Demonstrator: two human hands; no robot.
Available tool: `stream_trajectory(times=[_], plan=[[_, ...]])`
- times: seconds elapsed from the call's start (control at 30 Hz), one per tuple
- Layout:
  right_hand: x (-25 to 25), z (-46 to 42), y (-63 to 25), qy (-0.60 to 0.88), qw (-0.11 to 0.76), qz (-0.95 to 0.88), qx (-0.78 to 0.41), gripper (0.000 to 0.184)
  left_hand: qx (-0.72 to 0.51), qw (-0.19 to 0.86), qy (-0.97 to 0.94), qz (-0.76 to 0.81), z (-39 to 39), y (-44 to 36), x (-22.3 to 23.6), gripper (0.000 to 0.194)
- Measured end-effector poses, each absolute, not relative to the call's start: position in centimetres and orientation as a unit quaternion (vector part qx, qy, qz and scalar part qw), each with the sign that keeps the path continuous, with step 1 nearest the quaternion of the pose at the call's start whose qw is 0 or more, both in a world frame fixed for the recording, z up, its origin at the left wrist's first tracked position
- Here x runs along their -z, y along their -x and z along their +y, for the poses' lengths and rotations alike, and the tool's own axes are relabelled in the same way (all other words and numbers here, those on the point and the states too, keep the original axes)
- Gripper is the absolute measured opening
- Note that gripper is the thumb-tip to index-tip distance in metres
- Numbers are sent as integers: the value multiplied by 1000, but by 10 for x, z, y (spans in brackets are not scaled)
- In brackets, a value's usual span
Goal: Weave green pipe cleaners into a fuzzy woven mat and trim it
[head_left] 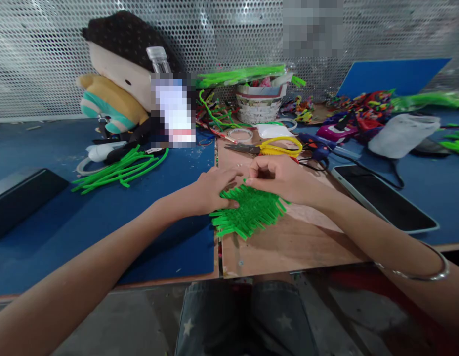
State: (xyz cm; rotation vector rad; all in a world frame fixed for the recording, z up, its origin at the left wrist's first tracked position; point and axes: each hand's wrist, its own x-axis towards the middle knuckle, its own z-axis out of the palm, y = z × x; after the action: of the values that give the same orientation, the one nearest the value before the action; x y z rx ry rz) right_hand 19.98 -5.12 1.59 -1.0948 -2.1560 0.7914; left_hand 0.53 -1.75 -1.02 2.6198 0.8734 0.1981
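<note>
Near the front edge of the tabletop (288, 252), the green mat (251, 207) looks already dense; left hand (210, 192) pinches its side, right hand (286, 179) its far edge. Loose stems (112, 174) lie unused.

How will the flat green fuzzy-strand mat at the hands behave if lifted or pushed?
The flat green fuzzy-strand mat is probably light for its size: thin strands, little bulk. Its ragged ends mostly stick out straight, suggesting bendable but not limp. Lying flat, it seems unlikely to roll; the fuzz may drag on the tan wooden board.
</note>
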Motion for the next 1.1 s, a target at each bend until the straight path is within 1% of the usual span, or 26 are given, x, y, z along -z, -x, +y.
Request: stream_trajectory(times=[0.13, 0.23, 0.33, 0.53, 0.6, 0.67, 0.73, 0.77, 0.83, 0.9, 1.0, 1.1], plan=[[-14, -50, -201, 402, 295, -798, -338, 14, -48, 203, -920, 333, -19, -7, 8, 59], [-14, -50, -201, 395, 298, -788, -367, 12, -34, 200, -915, 349, -22, -10, 4, 61], [-13, -50, -201, 394, 290, -786, -377, 8, -30, 191, -910, 366, -25, -12, 1, 59], [-11, -50, -202, 395, 294, -778, -390, 13, -67, 194, -908, 365, -25, -11, 0, 64], [-11, -51, -201, 399, 302, -767, -401, 14, -105, 193, -909, 355, -25, -11, 0, 60], [-11, -52, -199, 402, 313, -748, -426, 16, -154, 210, -901, 347, -26, -12, -3, 46], [-12, -53, -197, 401, 324, -723, -459, 17, -198, 256, -881, 345, -28, -15, -7, 30], [-12, -53, -197, 396, 326, -713, -477, 17, -214, 288, -867, 345, -30, -16, -9, 26], [-11, -53, -196, 376, 328, -700, -512, 16, -232, 347, -840, 348, -34, -17, -13, 24], [-10, -53, -197, 351, 329, -688, -544, 14, -243, 377, -820, 355, -37, -18, -14, 25], [-8, -52, -198, 334, 336, -665, -577, 14, -262, 382, -809, 361, -38, -18, -14, 24], [-8, -51, -199, 327, 339, -660, -586, 14, -274, 385, -803, 362, -38, -18, -13, 24]])
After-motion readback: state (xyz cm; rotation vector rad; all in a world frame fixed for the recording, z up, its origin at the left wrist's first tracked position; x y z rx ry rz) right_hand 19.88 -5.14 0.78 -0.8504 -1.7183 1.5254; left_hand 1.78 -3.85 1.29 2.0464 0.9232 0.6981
